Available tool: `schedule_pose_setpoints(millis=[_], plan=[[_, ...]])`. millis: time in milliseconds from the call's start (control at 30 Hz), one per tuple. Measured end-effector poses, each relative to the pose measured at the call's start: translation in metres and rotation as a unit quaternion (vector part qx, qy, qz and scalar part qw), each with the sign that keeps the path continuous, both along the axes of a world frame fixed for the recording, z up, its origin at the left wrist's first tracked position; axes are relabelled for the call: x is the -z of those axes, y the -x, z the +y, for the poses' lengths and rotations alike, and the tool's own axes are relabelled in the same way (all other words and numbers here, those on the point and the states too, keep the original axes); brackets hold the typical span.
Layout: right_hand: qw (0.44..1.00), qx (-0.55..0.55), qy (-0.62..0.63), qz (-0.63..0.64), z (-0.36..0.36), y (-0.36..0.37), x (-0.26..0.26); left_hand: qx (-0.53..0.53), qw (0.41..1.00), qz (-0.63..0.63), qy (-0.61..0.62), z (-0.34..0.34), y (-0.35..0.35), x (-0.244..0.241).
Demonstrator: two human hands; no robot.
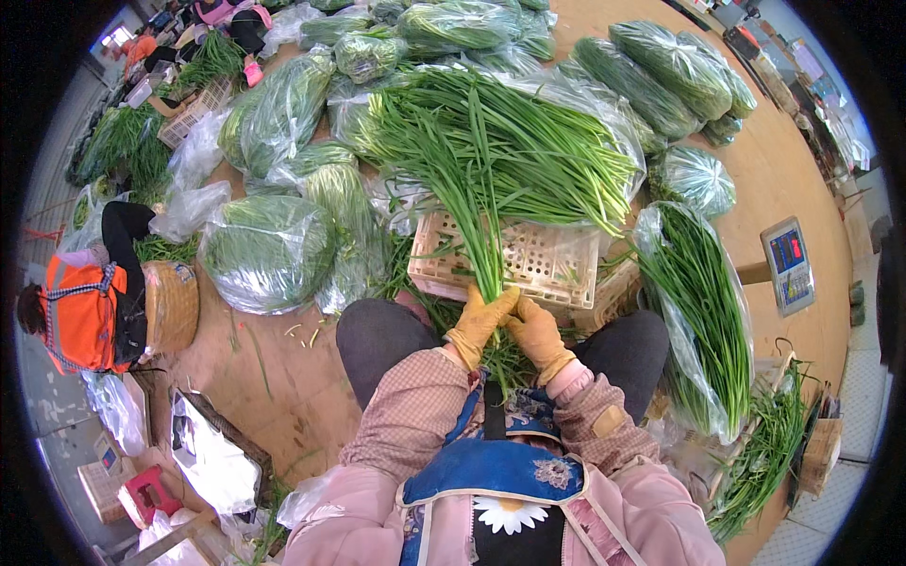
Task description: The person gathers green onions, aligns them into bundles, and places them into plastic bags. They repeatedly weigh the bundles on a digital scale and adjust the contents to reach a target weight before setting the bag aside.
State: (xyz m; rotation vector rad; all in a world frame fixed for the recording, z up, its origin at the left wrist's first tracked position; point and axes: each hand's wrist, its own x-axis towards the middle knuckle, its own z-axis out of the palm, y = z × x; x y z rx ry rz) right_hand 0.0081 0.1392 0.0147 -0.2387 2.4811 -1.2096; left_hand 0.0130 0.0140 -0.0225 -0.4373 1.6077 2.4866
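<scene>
A small bundle of long green garlic chives (476,212) rises from my yellow-gloved left hand (481,324), which is closed around its pale stem end. The leaves fan upward over a crate and a larger pile. My right hand (541,338), gloved alike, has its curled fingers against the stem ends just below my left thumb; its fingertips are partly hidden. Before me a perforated pale plastic crate (548,265) stands upside down or tilted. On top lies a big heap of loose chives (524,148) on clear plastic film. Loose leaves (511,364) lie in my lap.
Bagged chives (269,247) crowd the left and far side. An open bag of chives (701,318) stands at my right, beside a digital scale (788,265). A person in an orange vest (81,311) sits at left near a woven basket (170,308). Leaf scraps (764,453) lie lower right.
</scene>
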Motion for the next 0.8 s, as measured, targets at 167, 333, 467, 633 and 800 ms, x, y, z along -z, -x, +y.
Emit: schedule_pose_setpoints(millis=[167,333,467,633,800], plan=[[0.985,0.072,0.131,-0.083,0.018,-0.011,0.039,0.037,0.998,-0.016,-0.043,0.001,-0.004,-0.018],[0.975,0.072,0.165,-0.129,0.012,-0.013,0.034,0.052,0.998,0.042,0.009,0.001,-0.006,-0.017],[0.95,0.124,0.219,-0.187,0.014,-0.013,0.03,0.002,0.992,0.032,-0.12,0.001,-0.004,0.012],[0.925,0.187,0.259,-0.205,0.031,-0.013,0.04,-0.036,0.986,-0.027,-0.161,0.003,-0.004,0.013],[0.995,0.043,-0.049,-0.077,0.047,-0.023,0.084,-0.042,0.997,-0.003,-0.071,0.007,-0.006,0.014]])
